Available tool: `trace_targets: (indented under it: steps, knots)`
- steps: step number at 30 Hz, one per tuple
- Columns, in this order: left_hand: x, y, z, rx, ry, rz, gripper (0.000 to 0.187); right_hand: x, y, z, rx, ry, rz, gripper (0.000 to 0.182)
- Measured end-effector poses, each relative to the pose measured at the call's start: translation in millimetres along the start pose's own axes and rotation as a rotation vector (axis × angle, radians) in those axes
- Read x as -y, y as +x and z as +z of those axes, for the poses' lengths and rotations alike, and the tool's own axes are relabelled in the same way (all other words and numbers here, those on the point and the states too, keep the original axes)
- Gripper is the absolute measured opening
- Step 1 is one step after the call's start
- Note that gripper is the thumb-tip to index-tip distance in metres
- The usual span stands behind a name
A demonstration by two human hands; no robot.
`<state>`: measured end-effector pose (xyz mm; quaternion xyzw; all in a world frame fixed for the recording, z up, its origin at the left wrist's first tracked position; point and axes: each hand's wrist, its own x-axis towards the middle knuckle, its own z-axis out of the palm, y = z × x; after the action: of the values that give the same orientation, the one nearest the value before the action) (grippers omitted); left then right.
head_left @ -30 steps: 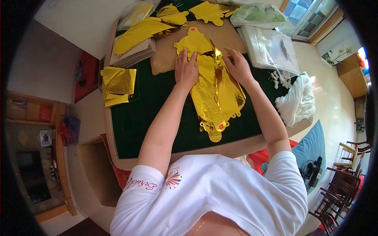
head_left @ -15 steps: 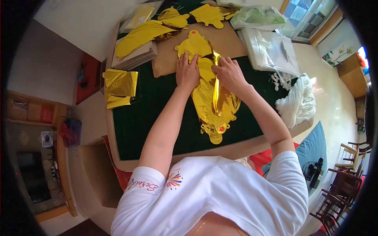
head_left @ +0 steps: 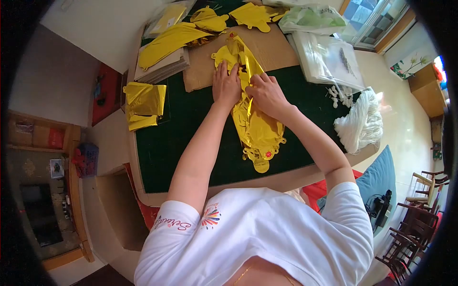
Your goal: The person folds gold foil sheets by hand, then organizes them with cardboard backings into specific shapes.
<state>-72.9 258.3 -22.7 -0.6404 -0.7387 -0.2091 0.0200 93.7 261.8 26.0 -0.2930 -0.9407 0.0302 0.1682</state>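
A shiny gold foil balloon (head_left: 265, 127), deflated, lies lengthwise on the dark green table cover and partly over a cardboard sheet. Its right side is folded over toward the middle, and small tabs and a red spot show at its near end. My left hand (head_left: 226, 86) rests flat on the balloon's left upper part, fingers stretched out. Just to the right, my right hand (head_left: 268, 97) has its fingers curled at the folded foil edge and appears to pinch it. The fingertips are partly hidden by the hand.
Cardboard (head_left: 274, 47) lies under the balloon's far end. More gold foil pieces (head_left: 171, 45) rest at the back left on a stack of sheets, and a folded gold foil packet (head_left: 145, 106) at the left edge. Clear plastic bags (head_left: 324, 62) and a white string bundle (head_left: 361, 121) are on the right.
My right hand has moved left and slightly down, bringing the balloon's raised right edge over toward its middle. My left hand has stayed in place on the foil.
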Motion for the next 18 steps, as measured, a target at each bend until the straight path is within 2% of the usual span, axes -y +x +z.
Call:
trace_targets:
  steps: [6, 9, 13, 15, 18]
  knots:
    - [-0.6, -0.9, -2.0, 0.006, 0.003, 0.003, 0.042, -9.9, -0.9, 14.2, -0.053, 0.088, -0.045, 0.015]
    - [-0.9, -0.6, -2.1, 0.013, 0.02, -0.003, 0.042, -11.7, -3.7, 17.5, 0.005, 0.128, -0.025, 0.023]
    - [-1.6, 0.6, 1.3, -0.045, -0.107, -0.057, 0.043, -7.7, -9.7, 19.1, -0.06, 0.194, 0.037, 0.038]
    - [1.3, 0.4, 5.0, -0.127, -0.056, 0.012, 0.044, -8.7, -11.1, 19.7, -0.078, 0.18, 0.037, 0.043]
    - [2.1, -1.8, 0.4, -0.084, 0.041, 0.087, 0.044, -8.9, -10.7, 16.2, -0.044, 0.206, 0.025, 0.044]
